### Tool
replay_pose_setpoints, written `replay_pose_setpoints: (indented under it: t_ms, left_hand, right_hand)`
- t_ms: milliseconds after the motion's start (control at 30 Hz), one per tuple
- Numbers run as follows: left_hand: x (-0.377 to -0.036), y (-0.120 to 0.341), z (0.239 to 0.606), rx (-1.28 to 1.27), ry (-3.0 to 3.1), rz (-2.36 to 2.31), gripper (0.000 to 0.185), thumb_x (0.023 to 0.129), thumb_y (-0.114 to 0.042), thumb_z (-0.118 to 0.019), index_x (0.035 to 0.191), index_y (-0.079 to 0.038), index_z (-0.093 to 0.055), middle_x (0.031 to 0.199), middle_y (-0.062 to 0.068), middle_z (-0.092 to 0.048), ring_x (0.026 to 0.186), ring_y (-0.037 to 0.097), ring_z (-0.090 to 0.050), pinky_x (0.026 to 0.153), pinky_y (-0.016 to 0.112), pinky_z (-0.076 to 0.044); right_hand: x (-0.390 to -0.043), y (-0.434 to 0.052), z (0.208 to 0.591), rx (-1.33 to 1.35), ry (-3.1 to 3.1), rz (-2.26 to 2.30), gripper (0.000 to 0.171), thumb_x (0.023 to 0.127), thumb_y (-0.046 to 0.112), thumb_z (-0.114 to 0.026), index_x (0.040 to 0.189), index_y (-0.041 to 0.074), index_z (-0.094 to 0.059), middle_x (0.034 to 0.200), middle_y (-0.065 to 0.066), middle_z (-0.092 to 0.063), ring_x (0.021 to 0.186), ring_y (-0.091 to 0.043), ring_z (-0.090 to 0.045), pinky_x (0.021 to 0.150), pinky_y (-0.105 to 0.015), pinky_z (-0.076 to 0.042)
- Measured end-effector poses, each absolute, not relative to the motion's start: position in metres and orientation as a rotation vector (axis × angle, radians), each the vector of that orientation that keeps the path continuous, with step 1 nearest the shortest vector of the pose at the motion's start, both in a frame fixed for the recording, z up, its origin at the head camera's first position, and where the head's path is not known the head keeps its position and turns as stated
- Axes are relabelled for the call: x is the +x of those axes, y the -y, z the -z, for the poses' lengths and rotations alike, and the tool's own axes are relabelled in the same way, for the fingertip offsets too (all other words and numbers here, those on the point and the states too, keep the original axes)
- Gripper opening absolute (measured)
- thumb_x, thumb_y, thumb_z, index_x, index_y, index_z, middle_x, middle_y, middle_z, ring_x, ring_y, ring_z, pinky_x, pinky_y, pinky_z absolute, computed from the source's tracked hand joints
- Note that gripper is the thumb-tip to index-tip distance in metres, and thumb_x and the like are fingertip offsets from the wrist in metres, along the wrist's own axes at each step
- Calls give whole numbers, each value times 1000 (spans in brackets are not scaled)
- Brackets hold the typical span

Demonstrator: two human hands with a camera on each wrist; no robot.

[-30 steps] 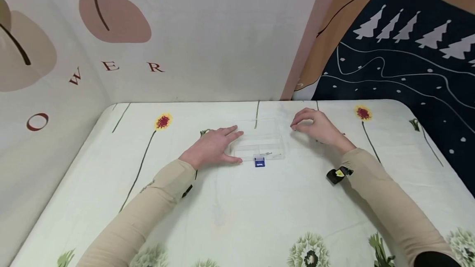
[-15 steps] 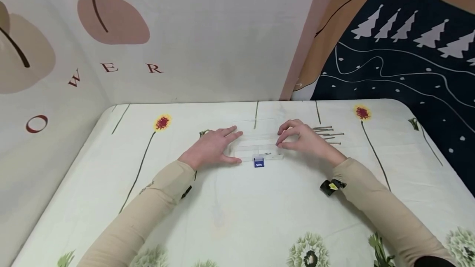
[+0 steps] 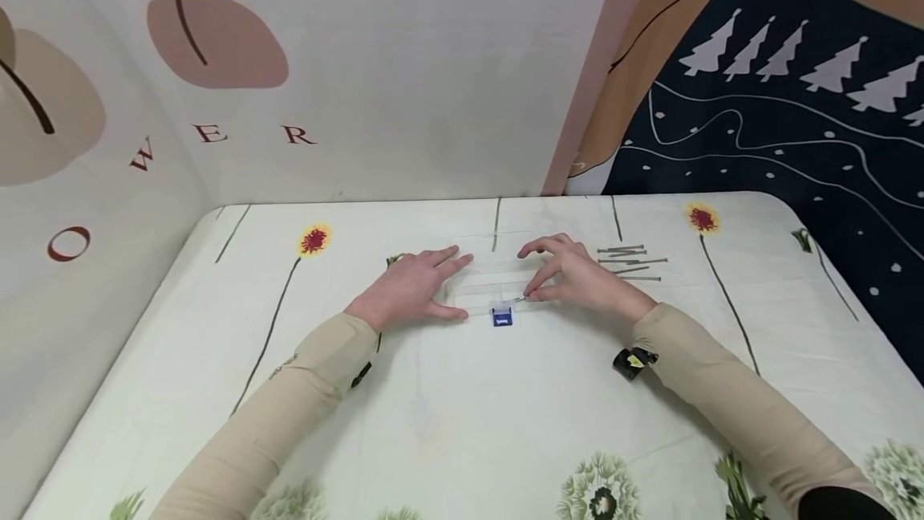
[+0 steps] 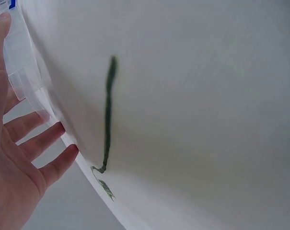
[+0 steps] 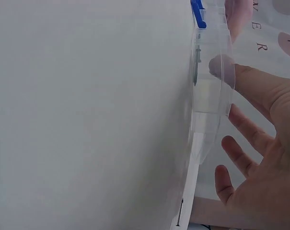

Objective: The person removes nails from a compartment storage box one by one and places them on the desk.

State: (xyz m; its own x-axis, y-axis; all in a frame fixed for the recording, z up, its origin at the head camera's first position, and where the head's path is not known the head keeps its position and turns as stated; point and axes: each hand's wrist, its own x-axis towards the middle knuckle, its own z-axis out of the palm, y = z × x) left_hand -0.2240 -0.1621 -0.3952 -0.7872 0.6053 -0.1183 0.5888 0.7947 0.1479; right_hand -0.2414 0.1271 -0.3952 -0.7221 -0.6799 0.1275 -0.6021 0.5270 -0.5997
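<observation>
A clear plastic compartment box (image 3: 480, 289) with a blue latch (image 3: 501, 317) lies on the cloth-covered table. My left hand (image 3: 419, 283) rests on its left side, fingers spread, thumb at the front corner. My right hand (image 3: 573, 275) reaches over the box's right side. Its thumb and index finger come together at a small nail (image 3: 519, 299) in the front compartment; the other fingers stand apart. The right wrist view shows the thumb (image 5: 226, 69) inside the clear wall, beside thin grey nails (image 5: 196, 67).
Several loose nails (image 3: 632, 261) lie on the table just right of the box, behind my right hand. The tablecloth (image 3: 462, 408) has printed flowers. A fabric-covered wall (image 3: 433, 103) rises behind the table's far edge.
My right hand has moved left and toward me, from beside the loose nails into the box's front compartment, uncovering those nails. My left hand has stayed on the box.
</observation>
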Motion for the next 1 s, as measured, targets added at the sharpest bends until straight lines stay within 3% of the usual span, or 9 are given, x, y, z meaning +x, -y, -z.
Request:
replay_pose_setpoints:
  t_ms: [333, 633, 1000]
  left_hand:
    - [-224, 162, 394, 932, -2815, -148, 88, 82, -62, -65, 152, -17, -34, 153, 13, -34, 135, 31, -38, 102, 52, -37]
    - [-224, 163, 394, 942, -2820, -148, 88, 82, -63, -64, 152, -17, -35, 152, 14, -35, 135, 31, -38, 101, 53, -38]
    - [-224, 161, 395, 925, -2815, -135, 89, 82, -64, -64, 152, -18, -34, 153, 13, -33, 136, 32, -37, 103, 53, -36]
  right_hand:
    - [-245, -122, 397, -1189, -2644, 888, 12, 74, 13, -85, 80, 23, -81, 140, -8, -49, 117, -31, -45, 89, -54, -29]
    - [-249, -118, 399, -1229, -2675, 814, 11, 74, 16, -85, 77, 25, -80, 137, -5, -50, 113, -25, -49, 87, -47, -32]
    - [-252, -122, 404, -1275, -2605, 898, 11, 76, 12, -84, 76, 22, -79, 136, -8, -48, 112, -27, -48, 94, -49, -35]
